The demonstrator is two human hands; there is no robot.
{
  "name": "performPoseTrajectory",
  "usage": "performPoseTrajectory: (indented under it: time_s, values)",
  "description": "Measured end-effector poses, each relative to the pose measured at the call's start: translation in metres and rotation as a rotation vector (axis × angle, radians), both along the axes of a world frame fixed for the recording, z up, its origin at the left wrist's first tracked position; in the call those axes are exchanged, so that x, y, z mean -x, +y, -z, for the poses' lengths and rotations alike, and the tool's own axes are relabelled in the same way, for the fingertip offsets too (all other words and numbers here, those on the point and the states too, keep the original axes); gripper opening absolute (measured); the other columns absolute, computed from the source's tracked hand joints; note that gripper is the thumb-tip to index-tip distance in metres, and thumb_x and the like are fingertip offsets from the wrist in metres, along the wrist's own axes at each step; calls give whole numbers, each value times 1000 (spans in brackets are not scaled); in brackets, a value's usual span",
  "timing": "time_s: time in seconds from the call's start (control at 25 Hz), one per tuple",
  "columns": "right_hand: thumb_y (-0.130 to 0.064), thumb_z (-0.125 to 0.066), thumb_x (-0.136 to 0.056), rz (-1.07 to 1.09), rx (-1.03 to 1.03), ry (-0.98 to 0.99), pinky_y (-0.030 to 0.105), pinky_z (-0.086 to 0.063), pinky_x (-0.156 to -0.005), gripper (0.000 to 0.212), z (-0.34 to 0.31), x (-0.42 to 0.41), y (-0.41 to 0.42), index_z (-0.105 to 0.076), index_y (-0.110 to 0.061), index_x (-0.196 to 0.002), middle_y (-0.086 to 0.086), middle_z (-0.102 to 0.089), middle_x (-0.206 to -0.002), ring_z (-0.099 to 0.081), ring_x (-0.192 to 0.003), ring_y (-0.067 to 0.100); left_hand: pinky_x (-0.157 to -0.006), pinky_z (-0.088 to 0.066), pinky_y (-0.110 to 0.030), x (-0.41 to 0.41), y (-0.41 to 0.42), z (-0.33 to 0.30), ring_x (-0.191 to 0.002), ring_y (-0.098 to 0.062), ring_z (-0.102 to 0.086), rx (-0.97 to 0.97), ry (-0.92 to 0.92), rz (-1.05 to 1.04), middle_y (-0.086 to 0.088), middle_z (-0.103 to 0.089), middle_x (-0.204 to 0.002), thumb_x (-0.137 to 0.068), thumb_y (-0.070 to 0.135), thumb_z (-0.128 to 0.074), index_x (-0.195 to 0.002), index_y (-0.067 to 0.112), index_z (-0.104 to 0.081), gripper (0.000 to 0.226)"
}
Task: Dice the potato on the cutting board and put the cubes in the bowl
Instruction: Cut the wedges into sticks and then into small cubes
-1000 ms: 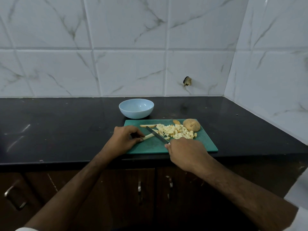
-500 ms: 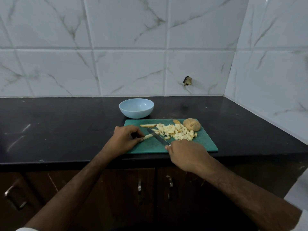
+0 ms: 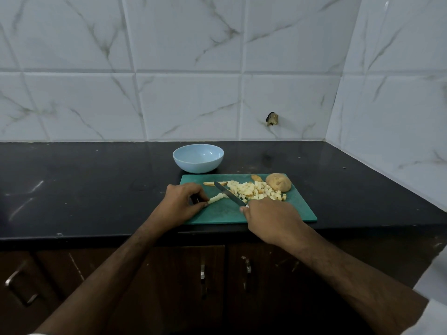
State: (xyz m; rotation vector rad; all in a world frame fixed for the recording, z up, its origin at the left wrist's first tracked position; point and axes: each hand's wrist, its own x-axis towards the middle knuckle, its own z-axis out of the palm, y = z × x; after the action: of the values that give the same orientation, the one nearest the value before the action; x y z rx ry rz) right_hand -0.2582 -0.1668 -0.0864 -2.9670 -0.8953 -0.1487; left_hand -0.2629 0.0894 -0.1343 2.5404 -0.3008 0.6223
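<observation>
Between the two hands, on a green cutting board (image 3: 300, 209), lies a pale potato strip (image 3: 216, 198). The left hand (image 3: 182, 206) pinches the strip's near end between thumb and curled fingers, pressing it to the board. The right hand (image 3: 271, 217) is curled round the handle of a knife (image 3: 229, 197); the handle itself is hidden under the hand, and the blade runs away from it and leftward, its middle lying across the far end of the strip.

Just beyond the right hand sits one heap of potato cubes (image 3: 254, 191), too many and too small to count. Past the blade tip lies one long slice with skin on it (image 3: 214, 183), and beyond the heap one small skin-on piece (image 3: 256, 177). To the right of the heap, at the board's far right corner, rests one rounded potato half (image 3: 278, 182) with its skin up, touching the cubes.

Beyond the left hand and off the board, close to its far edge, stands one light blue bowl (image 3: 198, 157), with nothing seen inside it.

Board and bowl sit on a black, glossy stone counter (image 3: 84, 184) with faint specks and scuffs. Behind and to the right of the hands rise white marble-look tiled walls meeting in a corner; one tile (image 3: 285, 110) beyond the right hand has a small broken hole (image 3: 272, 118). Below the counter's front edge are dark brown cabinet doors (image 3: 169, 286) with four metal handles showing.
</observation>
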Motion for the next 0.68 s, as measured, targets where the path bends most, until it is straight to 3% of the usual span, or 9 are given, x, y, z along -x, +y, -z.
performPoseTrajectory:
  time_s: [0.2, 0.44, 0.68]
  values:
    - [-45, -30, -110, -19, 26, 81, 36, -51, -75, 39, 4, 7, 0, -55, -19, -96, -3, -55, -81, -59, -77, 14, -85, -53, -47, -2, 2, 3, -87, -3, -63, 2, -6, 4, 21, -67, -88, -82, 26, -80, -86, 33, -70, 13]
    - [-40, -34, -110, -24, 74, -84, 35, -47, -69, 35, 4, 8, -1, -60, -17, -111, -6, -45, -74, -54, -73, 14, -86, -52, -50, -3, 3, 4, -86, -1, -63, 1, -10, -7, 24, -67, -89, -82, 27, -81, -85, 34, -69, 14]
    - [-45, -30, -110, -52, 11, 49, 33, -41, -64, 38, 7, 12, 3, -52, -21, -92, -4, -55, -80, -55, -71, 12, -85, -55, -40, -2, 0, 1, -87, 0, -63, -15, -2, 3, 18, -68, -88, -83, 22, -80, -86, 29, -71, 11]
